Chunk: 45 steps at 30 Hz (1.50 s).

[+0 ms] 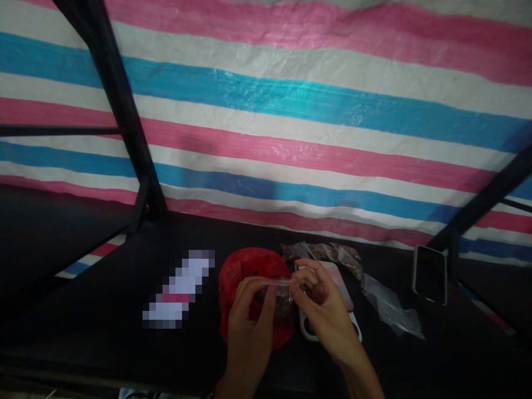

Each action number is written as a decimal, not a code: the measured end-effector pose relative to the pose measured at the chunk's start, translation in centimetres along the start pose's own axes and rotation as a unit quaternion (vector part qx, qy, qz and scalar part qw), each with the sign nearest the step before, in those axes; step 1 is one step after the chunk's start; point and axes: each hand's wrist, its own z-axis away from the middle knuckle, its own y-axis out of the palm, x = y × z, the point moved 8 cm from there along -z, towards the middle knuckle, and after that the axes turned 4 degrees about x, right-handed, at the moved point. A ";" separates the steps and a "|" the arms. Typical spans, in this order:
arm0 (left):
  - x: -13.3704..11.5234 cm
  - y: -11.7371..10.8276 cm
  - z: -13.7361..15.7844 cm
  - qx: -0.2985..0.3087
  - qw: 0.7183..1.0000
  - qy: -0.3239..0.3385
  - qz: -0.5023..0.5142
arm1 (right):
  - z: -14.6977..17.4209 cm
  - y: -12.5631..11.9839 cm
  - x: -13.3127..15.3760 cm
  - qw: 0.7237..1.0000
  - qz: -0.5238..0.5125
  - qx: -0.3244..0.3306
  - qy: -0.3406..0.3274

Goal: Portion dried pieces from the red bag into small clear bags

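Observation:
My left hand (253,316) and my right hand (318,302) pinch the two ends of the top edge of a small clear zip bag (283,302). Dark brown bits show in the bag's lower part. Right behind it lies a red plastic bag (239,266), whose contents I cannot make out. Partly under my right hand is a pale pink and white object with rounded corners (337,282). Several filled small bags (320,252) lie in a row behind my right hand. To the right are flat, clear bags (393,307) that overlap.
A phone (430,275) leans upright at the right of the black table (124,277). A blurred-out pale item (178,291) lies on the left. Black metal struts (120,111) rise at both sides, before a striped plastic sheet (291,144).

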 end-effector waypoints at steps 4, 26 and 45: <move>-0.3 0.1 0.0 -0.011 1.000 0.019 -0.004 | 0.1 -0.3 0.5 1.000 0.008 -0.015 -0.021; -1.1 -2.0 -0.9 0.013 0.998 0.025 0.051 | -1.1 3.9 0.1 0.998 -0.022 0.056 0.012; 0.7 -8.3 -2.4 -0.023 0.996 -0.037 0.079 | -3.6 10.4 -1.6 0.996 -0.023 0.087 0.018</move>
